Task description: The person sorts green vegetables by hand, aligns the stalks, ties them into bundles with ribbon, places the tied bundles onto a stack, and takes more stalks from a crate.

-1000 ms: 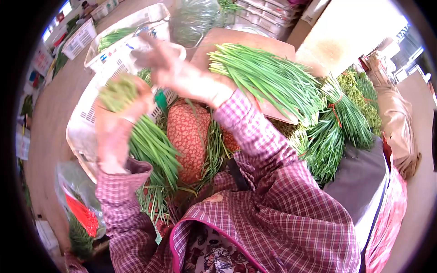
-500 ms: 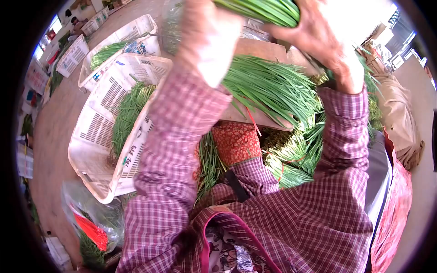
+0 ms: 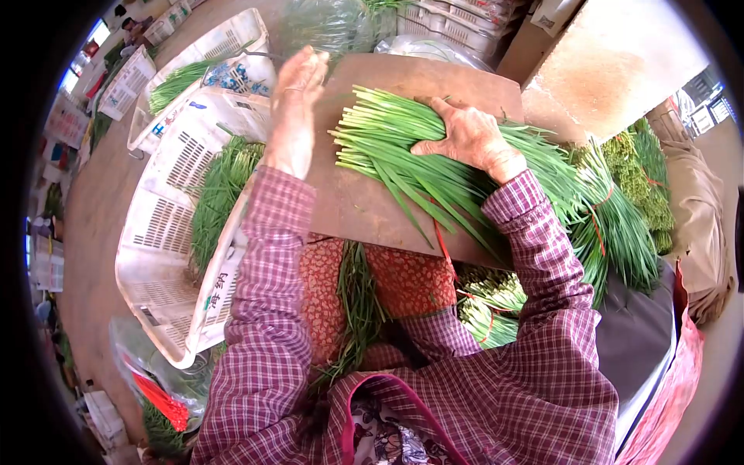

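Note:
A bunch of long green leaves (image 3: 418,139) lies on a brown board (image 3: 356,209), its pale cut ends pointing left. My right hand (image 3: 465,138) is closed over the bunch from above, thumb on the near side and fingers toward the far edge. At the board's left edge, my left hand (image 3: 298,89) is raised with its fingers stretched out and nothing visible in it; it is slightly blurred. A red tie (image 3: 442,240) hangs over the board's near edge. More leaves with a red tie (image 3: 608,209) lie right of my right hand.
A white crate (image 3: 167,256) with greens stands at the left, another crate (image 3: 225,46) behind it. A plastic bag with red strips (image 3: 167,399) lies at the lower left. Tied bundles (image 3: 496,310) sit below the board. A large box (image 3: 612,62) stands at the back right.
Both hands have come down from the top of the view. The bunch they held up now lies on the board under my right hand. My left hand has let go and moved left.

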`<state>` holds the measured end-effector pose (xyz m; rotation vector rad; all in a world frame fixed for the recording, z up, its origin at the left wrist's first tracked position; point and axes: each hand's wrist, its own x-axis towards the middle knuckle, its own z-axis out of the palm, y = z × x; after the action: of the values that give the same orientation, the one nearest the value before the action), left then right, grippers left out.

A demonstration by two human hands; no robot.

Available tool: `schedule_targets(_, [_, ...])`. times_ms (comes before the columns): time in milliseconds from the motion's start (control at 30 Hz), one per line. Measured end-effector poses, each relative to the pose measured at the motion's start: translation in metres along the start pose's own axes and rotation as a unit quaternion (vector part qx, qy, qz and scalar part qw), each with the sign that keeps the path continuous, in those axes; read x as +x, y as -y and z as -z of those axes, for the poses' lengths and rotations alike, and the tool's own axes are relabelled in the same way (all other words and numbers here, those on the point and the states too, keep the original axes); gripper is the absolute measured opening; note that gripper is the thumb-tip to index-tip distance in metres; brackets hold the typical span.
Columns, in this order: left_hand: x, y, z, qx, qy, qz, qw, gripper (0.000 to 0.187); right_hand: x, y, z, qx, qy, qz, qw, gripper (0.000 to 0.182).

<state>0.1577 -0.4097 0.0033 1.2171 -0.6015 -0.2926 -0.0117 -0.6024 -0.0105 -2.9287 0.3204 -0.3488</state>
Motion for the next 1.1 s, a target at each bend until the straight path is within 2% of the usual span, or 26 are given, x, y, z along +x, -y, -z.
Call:
schedule_targets(33, [0.004, 0.001, 0.002, 0.060, 0.019, -0.056, 0.996, 0.065, 0.001, -0.005, -0.007, 0.008, -0.036, 0.034, 0.999, 0.081])
schedule_targets(133, [0.004, -0.004, -0.025, 0.231, 0.111, -0.174, 0.951, 0.061, 0.006, 0.002, 0.000, -0.004, 0.005, -0.004, 1.000, 0.084])
schedule_targets(167, [0.002, -0.001, -0.040, 0.333, 0.141, -0.234, 0.902, 0.058, 0.009, 0.007, 0.003, -0.004, 0.007, -0.005, 1.000, 0.084])
schedule_targets(200, [0.001, 0.000, -0.055, 0.444, 0.166, -0.277, 0.836, 0.054, 0.012, 0.012, 0.006, -0.010, 0.052, -0.032, 0.998, 0.087])
schedule_targets(233, [0.005, 0.024, -0.061, 0.501, 0.160, -0.315, 0.790, 0.051, 0.013, 0.015, 0.007, -0.016, 0.096, -0.060, 0.993, 0.090])
schedule_targets(267, [0.007, 0.055, -0.064, 0.553, 0.155, -0.351, 0.739, 0.048, 0.011, 0.011, 0.002, -0.018, 0.098, -0.064, 0.993, 0.090])
schedule_targets(300, [0.003, 0.068, -0.062, 0.548, 0.158, -0.352, 0.742, 0.048, 0.008, 0.001, -0.005, -0.018, 0.043, 0.002, 0.999, 0.094])
schedule_targets(333, [0.000, 0.078, -0.060, 0.537, 0.176, -0.290, 0.772, 0.045, 0.006, -0.009, -0.006, -0.020, -0.013, 0.069, 0.997, 0.099])
schedule_targets(367, [0.000, 0.081, -0.059, 0.525, 0.194, -0.229, 0.797, 0.041, 0.007, -0.017, 0.001, 0.031, -0.004, 0.039, 0.999, 0.105])
schedule_targets(400, [-0.002, 0.079, -0.059, 0.517, 0.199, -0.235, 0.799, 0.041, 0.002, -0.018, 0.015, 0.123, -0.054, 0.023, 0.991, 0.102])
schedule_targets(433, [-0.007, 0.078, -0.058, 0.534, 0.192, -0.264, 0.780, 0.040, -0.004, -0.016, 0.025, 0.312, -0.097, 0.010, 0.945, 0.098])
schedule_targets(467, [-0.012, 0.078, -0.058, 0.550, 0.182, -0.292, 0.761, 0.038, -0.008, -0.011, 0.031, 0.489, -0.137, 0.000, 0.862, 0.095])
schedule_targets(500, [-0.013, 0.077, -0.060, 0.560, 0.171, -0.305, 0.752, 0.035, -0.005, -0.014, 0.033, 0.700, -0.120, -0.017, 0.704, 0.085])
schedule_targets(533, [-0.013, 0.076, -0.063, 0.555, 0.172, -0.312, 0.752, 0.035, -0.007, -0.012, 0.040, 0.850, -0.074, 0.028, 0.521, 0.083])
schedule_targets(600, [-0.011, 0.078, -0.064, 0.523, 0.158, -0.309, 0.778, 0.032, -0.009, -0.005, 0.037, 0.883, -0.075, 0.051, 0.460, 0.081])
schedule_targets(667, [-0.008, 0.079, -0.065, 0.518, 0.159, -0.312, 0.780, 0.032, -0.009, 0.000, 0.036, 0.887, -0.072, 0.048, 0.453, 0.078])
schedule_targets(767, [-0.007, 0.079, -0.064, 0.531, 0.156, -0.322, 0.768, 0.031, -0.012, 0.004, 0.033, 0.869, -0.083, 0.044, 0.486, 0.078])
schedule_targets(833, [-0.005, 0.078, -0.063, 0.529, 0.167, -0.320, 0.768, 0.031, -0.012, 0.004, 0.031, 0.845, -0.084, 0.051, 0.525, 0.072])
schedule_targets(867, [-0.005, 0.077, -0.063, 0.524, 0.178, -0.320, 0.769, 0.031, -0.012, 0.008, 0.033, 0.848, -0.083, 0.047, 0.521, 0.072])
schedule_targets(900, [-0.005, 0.077, -0.063, 0.530, 0.172, -0.331, 0.762, 0.033, -0.013, 0.014, 0.039, 0.712, -0.158, -0.006, 0.685, 0.067])
schedule_targets(933, [-0.002, 0.078, -0.065, 0.531, 0.176, -0.324, 0.763, 0.033, -0.014, 0.017, 0.040, 0.535, -0.221, -0.059, 0.813, 0.064])
schedule_targets(967, [0.003, 0.081, -0.065, 0.525, 0.189, -0.322, 0.765, 0.033, -0.006, 0.004, 0.024, 0.298, -0.328, 0.005, 0.896, 0.061])
schedule_targets(1000, [0.003, 0.074, -0.064, 0.521, 0.198, -0.322, 0.765, 0.033, -0.002, -0.003, 0.010, 0.106, -0.339, 0.035, 0.934, 0.068])
schedule_targets(1033, [0.002, 0.067, -0.061, 0.540, 0.225, -0.231, 0.777, 0.041, -0.006, -0.007, -0.007, 0.027, -0.289, 0.027, 0.957, 0.072])
schedule_targets(1067, [0.002, 0.055, -0.055, 0.546, 0.222, -0.226, 0.776, 0.041, -0.011, -0.010, -0.021, -0.053, -0.237, 0.020, 0.970, 0.077])
schedule_targets(1100, [0.004, 0.045, -0.048, 0.460, 0.195, -0.182, 0.847, 0.044, -0.013, -0.013, -0.030, -0.034, -0.132, -0.027, 0.990, 0.083])
